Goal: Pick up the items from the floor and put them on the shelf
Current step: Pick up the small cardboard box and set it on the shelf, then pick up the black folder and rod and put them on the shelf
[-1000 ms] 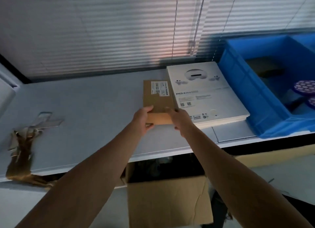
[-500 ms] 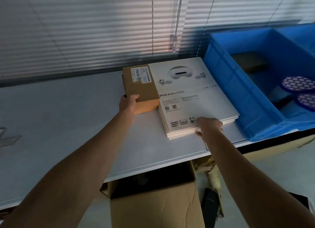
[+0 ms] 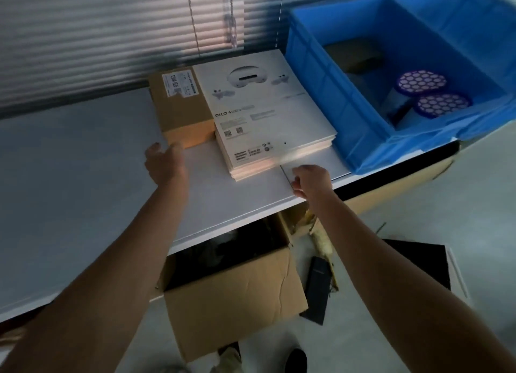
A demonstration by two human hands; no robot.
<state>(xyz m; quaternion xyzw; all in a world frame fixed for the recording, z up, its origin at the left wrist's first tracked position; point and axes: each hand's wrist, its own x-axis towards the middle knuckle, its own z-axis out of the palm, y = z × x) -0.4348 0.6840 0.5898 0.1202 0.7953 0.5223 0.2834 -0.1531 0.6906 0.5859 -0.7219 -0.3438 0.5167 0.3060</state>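
Your brown cardboard box sits on the white shelf, tight against the stack of PICO packages, likely to save room. Your left hand is spread loosely at the box's near edge. Your right hand is loosely curled and grips nothing.

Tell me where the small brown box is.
In the head view, the brown box sits on the shelf, left of centre, against the left side of the white stack, just beyond the left hand.
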